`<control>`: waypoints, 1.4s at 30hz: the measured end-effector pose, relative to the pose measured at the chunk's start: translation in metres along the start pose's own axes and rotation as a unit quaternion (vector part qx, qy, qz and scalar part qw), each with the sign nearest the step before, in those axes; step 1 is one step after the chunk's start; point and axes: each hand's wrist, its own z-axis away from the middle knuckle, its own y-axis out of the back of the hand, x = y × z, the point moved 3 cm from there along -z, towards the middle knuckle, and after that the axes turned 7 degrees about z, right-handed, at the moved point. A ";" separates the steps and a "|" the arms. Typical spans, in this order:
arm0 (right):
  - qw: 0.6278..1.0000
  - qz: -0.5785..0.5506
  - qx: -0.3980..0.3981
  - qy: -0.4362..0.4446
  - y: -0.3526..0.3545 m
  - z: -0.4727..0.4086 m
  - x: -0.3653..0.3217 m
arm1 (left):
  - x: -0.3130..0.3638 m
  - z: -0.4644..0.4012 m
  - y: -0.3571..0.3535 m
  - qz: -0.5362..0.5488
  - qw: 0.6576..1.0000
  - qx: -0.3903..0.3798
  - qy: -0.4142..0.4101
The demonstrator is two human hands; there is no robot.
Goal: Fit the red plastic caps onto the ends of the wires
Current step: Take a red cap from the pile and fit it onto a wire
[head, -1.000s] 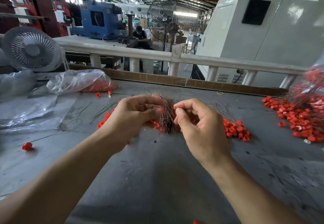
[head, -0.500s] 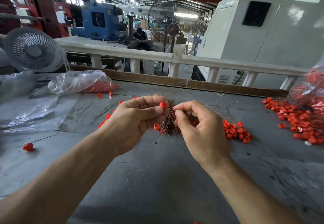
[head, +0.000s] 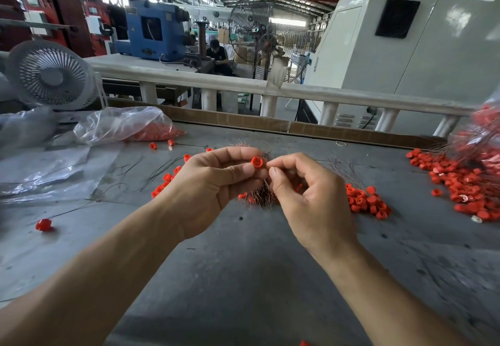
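Observation:
My left hand (head: 213,186) pinches a red plastic cap (head: 256,162) between thumb and forefinger, its open side facing me. My right hand (head: 305,191) pinches a thin wire end right beside the cap; the wire itself is barely visible. Behind both hands a bundle of thin brownish wires (head: 261,196) lies on the grey table (head: 243,278). Loose red caps lie in a small heap (head: 365,202) just right of my right hand, and others (head: 167,180) are scattered left of my left hand.
A large pile of red caps with wires (head: 460,183) sits at the right edge. A clear plastic bag holding red caps (head: 130,126) lies at the back left, near a white fan (head: 51,75). A single cap (head: 43,224) lies far left. A white rail (head: 270,88) bounds the table's far side.
My left hand lifted a red cap out of the wire bundle and turned it into view. My right hand's fingertips moved up to meet the cap.

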 end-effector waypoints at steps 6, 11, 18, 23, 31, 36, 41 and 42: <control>1.000 0.018 0.006 0.014 0.000 0.000 0.000 | -0.001 -0.001 0.000 -0.023 1.000 -0.002 -0.006; 1.000 0.020 0.014 0.012 0.000 -0.001 0.001 | -0.002 -0.003 0.004 -0.048 0.999 0.001 -0.017; 0.999 0.023 0.023 0.009 0.002 -0.002 0.001 | -0.006 -0.004 0.007 -0.081 0.996 -0.039 0.007; 0.999 0.019 0.014 0.022 0.002 -0.001 0.000 | -0.006 -0.005 0.009 -0.079 0.996 -0.042 0.009; 0.999 0.024 0.012 0.032 0.000 -0.001 0.002 | -0.007 -0.005 0.008 -0.080 0.995 -0.053 0.008; 0.999 0.033 0.017 0.032 -0.002 -0.001 0.003 | -0.008 -0.005 0.008 -0.075 0.996 -0.052 0.002; 0.998 0.046 0.024 0.030 -0.003 -0.001 0.004 | -0.009 -0.005 0.008 -0.065 0.997 -0.039 -0.006; 0.998 0.047 0.024 0.028 -0.004 -0.001 0.004 | -0.009 -0.005 0.008 -0.065 0.997 -0.038 -0.008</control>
